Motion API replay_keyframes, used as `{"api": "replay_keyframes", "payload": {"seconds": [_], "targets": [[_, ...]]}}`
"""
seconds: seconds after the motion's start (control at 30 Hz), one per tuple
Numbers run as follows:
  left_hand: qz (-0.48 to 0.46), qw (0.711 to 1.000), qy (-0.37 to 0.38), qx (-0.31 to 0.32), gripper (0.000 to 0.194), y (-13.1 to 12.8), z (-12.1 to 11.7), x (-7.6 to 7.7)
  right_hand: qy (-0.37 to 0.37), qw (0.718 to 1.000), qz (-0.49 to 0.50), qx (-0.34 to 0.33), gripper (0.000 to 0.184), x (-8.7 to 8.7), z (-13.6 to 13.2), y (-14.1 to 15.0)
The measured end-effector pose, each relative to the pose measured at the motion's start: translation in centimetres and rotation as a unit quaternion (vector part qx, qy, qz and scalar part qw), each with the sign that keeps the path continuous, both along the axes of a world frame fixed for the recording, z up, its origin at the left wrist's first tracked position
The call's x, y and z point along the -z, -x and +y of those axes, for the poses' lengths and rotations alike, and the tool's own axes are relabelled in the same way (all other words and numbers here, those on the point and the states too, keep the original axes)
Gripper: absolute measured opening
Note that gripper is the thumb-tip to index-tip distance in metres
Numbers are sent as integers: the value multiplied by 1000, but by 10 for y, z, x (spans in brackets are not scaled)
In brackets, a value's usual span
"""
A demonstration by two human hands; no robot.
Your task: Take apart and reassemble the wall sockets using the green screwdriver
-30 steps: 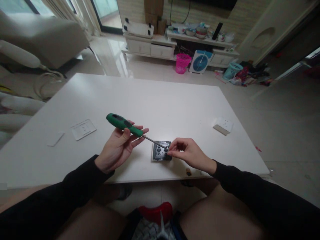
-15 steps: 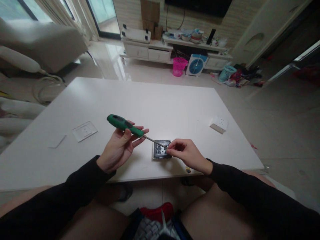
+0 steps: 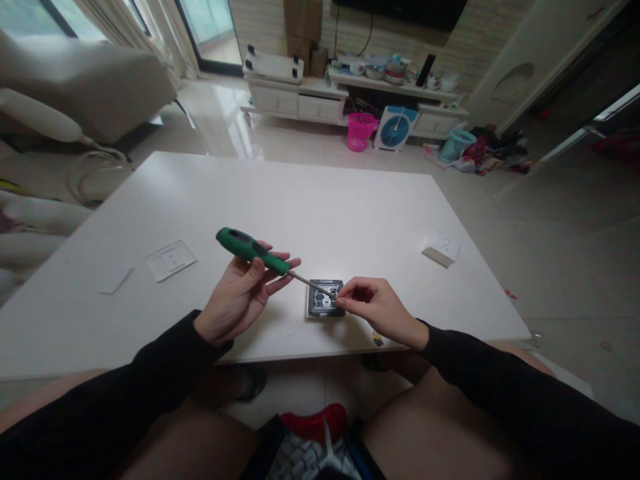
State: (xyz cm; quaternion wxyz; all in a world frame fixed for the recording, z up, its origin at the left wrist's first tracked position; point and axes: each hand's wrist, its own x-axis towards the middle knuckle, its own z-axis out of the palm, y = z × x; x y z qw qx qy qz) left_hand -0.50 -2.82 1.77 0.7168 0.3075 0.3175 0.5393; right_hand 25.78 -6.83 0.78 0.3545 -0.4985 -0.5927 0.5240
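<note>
My left hand (image 3: 243, 290) holds a green and black screwdriver (image 3: 253, 252) by its handle, some fingers stretched out beneath it. The metal shaft slants down to the right over a dark square switch or socket module (image 3: 325, 303) lying on the white table. At the shaft's tip, my right hand (image 3: 375, 303) pinches with thumb and forefinger, just above the module's right side. Whether those fingers grip the tip itself or a small part by it is too small to tell.
On the white table (image 3: 300, 207), a clear frame (image 3: 171, 260) and a thin white plate (image 3: 116, 280) lie to the left. A white socket box (image 3: 441, 249) stands at the right. A small yellow and blue piece (image 3: 377, 339) is near the front edge.
The view has shifted very slightly. Both hands and the screwdriver keep nearly the same pose over the module.
</note>
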Motion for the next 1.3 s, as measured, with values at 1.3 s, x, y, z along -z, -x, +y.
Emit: {"api": "replay_keyframes", "payload": {"seconds": [1.3], "targets": [[26,1000,-4,5,47,-1,-1,0,38,998,26,-38,23,6,-1,3]]}}
